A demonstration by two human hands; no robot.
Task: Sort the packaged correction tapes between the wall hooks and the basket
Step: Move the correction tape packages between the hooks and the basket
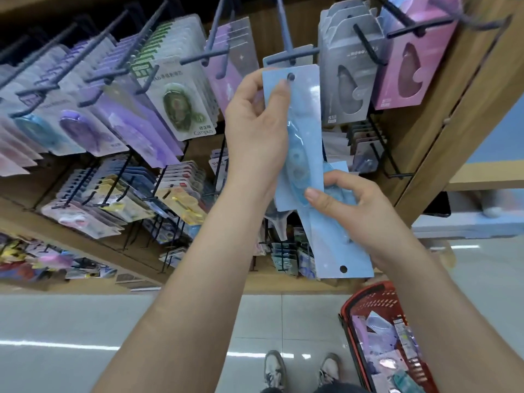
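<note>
Near right, on the floor: red basket (365, 300) holding mixed packets. Right hand (360, 211), grip closed on a blue packet (343, 251), long axis upright, hang hole at the bottom. Left hand (255, 129), grip pinching a blue correction tape packet (300, 114), upright, hole at the top beneath a hook (286, 56). Far left: green packet (181, 109) reads "Campus".

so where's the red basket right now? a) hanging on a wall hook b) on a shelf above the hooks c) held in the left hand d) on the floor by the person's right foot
d: the red basket sits on the tiled floor at lower right, beside the shoes, while the left hand and right hand each hold a blue packet.
</note>
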